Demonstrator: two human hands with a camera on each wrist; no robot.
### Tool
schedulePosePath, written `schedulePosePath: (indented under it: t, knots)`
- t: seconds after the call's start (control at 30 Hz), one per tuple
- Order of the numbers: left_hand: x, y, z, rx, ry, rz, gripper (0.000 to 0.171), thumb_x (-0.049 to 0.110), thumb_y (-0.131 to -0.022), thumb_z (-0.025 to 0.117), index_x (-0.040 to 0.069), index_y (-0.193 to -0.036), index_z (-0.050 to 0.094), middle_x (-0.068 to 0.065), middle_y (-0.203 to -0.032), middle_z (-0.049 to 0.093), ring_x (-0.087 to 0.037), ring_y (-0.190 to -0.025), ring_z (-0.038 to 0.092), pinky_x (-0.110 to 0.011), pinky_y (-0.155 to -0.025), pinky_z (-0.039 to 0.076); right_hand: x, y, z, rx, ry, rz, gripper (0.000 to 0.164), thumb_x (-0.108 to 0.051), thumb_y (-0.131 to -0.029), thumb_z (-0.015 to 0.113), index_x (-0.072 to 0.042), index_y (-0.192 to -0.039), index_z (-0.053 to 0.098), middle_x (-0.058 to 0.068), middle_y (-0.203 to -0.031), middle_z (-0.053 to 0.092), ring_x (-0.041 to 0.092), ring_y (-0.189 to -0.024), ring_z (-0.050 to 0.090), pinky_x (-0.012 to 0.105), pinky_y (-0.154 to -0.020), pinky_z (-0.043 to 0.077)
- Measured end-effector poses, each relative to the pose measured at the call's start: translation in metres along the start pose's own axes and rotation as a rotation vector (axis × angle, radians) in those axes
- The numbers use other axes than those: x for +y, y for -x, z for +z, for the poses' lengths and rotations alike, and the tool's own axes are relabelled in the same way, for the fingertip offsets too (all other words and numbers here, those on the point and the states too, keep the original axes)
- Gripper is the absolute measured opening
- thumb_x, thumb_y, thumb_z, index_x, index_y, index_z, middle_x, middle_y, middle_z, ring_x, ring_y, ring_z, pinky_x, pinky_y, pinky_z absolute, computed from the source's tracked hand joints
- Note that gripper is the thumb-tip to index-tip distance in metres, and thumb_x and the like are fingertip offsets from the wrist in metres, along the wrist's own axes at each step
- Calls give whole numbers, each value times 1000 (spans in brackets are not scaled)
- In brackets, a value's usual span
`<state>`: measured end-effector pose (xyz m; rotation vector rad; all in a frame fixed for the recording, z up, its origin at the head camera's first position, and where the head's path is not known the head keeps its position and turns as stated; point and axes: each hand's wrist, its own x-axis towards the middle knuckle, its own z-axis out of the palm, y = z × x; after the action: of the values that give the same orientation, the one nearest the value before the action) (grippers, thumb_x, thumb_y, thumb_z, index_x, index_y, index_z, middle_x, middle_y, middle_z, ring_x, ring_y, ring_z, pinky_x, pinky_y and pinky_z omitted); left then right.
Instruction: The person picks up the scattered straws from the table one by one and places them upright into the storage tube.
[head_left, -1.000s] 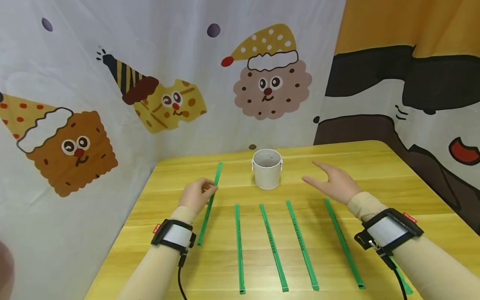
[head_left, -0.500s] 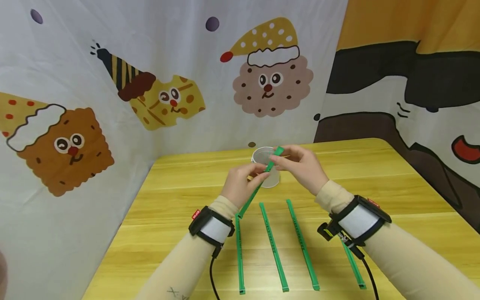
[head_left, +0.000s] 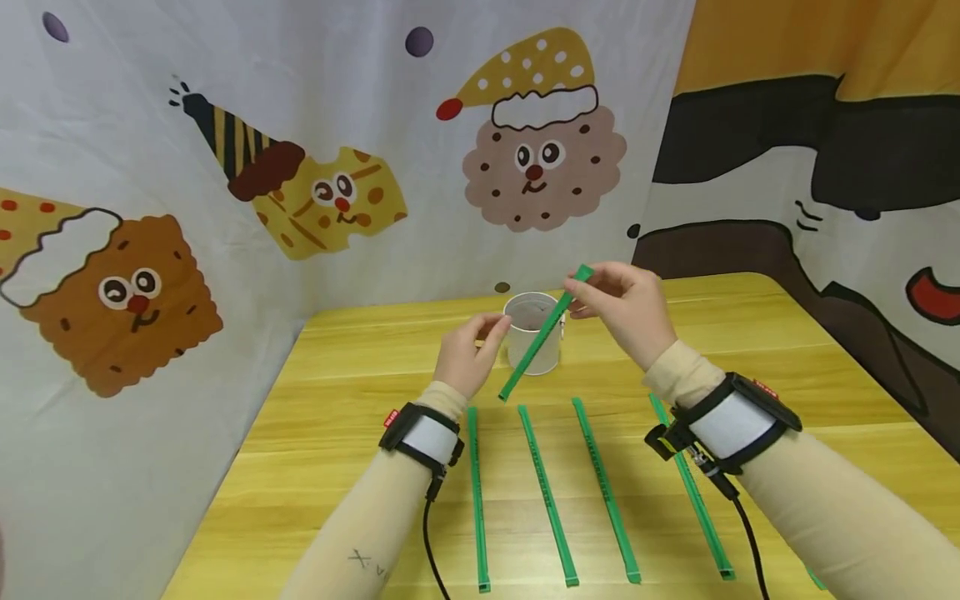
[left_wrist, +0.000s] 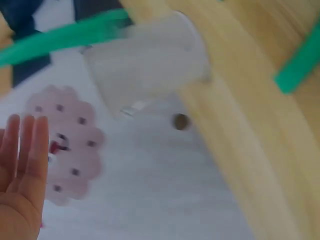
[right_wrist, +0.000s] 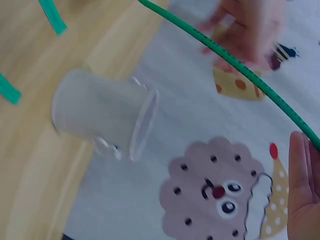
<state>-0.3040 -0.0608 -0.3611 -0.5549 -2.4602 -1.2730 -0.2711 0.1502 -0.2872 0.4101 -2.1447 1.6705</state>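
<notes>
My right hand pinches a long, thin green wrapped straw near its upper end. The straw slants down to the left across the front of a small white bucket, its lower end in the air. Dark print along the straw shows in the right wrist view. My left hand is just left of the bucket and apart from the straw, holding nothing. Its fingers look straight in the left wrist view.
Several more green wrapped straws lie spaced out on the yellow wooden table, including a left one, a middle one and one farther right. A cartoon-printed curtain hangs behind the table.
My left hand picked up the leftmost straw and brought it to the middle. The right hand came in from the right, took it, and raised it as the left hand let go.
</notes>
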Motion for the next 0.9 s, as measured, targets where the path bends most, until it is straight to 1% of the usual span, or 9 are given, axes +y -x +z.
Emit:
schedulePosePath:
  t: [0.1, 0.23, 0.33, 0.43, 0.57, 0.63, 0.7, 0.8, 0.9]
  knots:
    - [-19, -6, 7, -8, -30, -88, 36, 27, -99, 62, 3, -125, 64, -14, -116, 71, -29, -106, 67, -39, -87, 59, -6, -10, -9, 70, 24, -64, 22, -11, -91, 71, 9, -102, 70, -14, -74, 69, 3, -66, 69, 25, -66, 61]
    - [-41, -12, 22, -78, -91, -186, 55, 30, -93, 70, 4, -138, 52, -16, -135, 60, -32, -124, 57, -44, -103, 50, -11, -24, -19, 175, 89, -112, 23, -14, -91, 72, 7, -102, 71, -19, -75, 68, 0, -67, 69, 20, -64, 60]
    - [-52, -17, 35, -126, -122, -244, 72, 36, -89, 74, 4, -146, 43, -17, -144, 51, -33, -134, 48, -45, -113, 41, -10, -33, -23, 237, 127, -122, 24, -16, -91, 72, 4, -103, 72, -20, -76, 67, -1, -68, 68, 17, -64, 59]
    - [-56, -21, 46, -150, -115, -282, 86, 40, -86, 77, 4, -151, 34, -19, -151, 43, -34, -141, 41, -46, -117, 36, -2, -41, -22, 269, 143, -116, 24, -18, -91, 73, 3, -103, 72, -17, -77, 68, -2, -69, 67, 15, -64, 58]
    - [-58, -26, 59, -154, -75, -285, 98, 43, -81, 81, 5, -154, 27, -19, -155, 36, -34, -144, 35, -47, -118, 34, 18, -48, -13, 262, 187, -101, 23, -19, -92, 72, 1, -103, 73, 1, -84, 74, -3, -70, 66, 13, -65, 57]
    - [-57, -27, 65, -145, -48, -273, 102, 42, -79, 83, 7, -155, 25, -18, -155, 35, -33, -144, 35, -47, -118, 34, 31, -48, -6, 241, 218, -86, 24, -20, -93, 71, 0, -104, 73, 11, -91, 75, -5, -71, 65, 16, -67, 58]
    - [-55, -29, 70, -131, -30, -257, 105, 42, -78, 84, 8, -156, 23, -18, -155, 36, -33, -144, 36, -47, -118, 35, 44, -46, 1, 214, 239, -63, 25, -21, -93, 70, 1, -106, 73, 18, -97, 74, -5, -71, 64, 19, -68, 59]
    - [-52, -31, 77, -110, -38, -251, 108, 43, -77, 84, 9, -156, 20, -19, -154, 36, -34, -142, 38, -47, -117, 36, 62, -42, 11, 183, 281, -16, 26, -23, -94, 70, -1, -108, 74, 17, -100, 74, 3, -74, 67, 21, -67, 60]
    - [-51, -33, 81, -96, -69, -259, 110, 46, -77, 83, 7, -157, 18, -20, -155, 35, -35, -141, 39, -47, -116, 37, 77, -37, 18, 162, 305, 29, 26, -23, -94, 70, -2, -109, 74, 16, -102, 74, 18, -81, 71, 20, -67, 59]
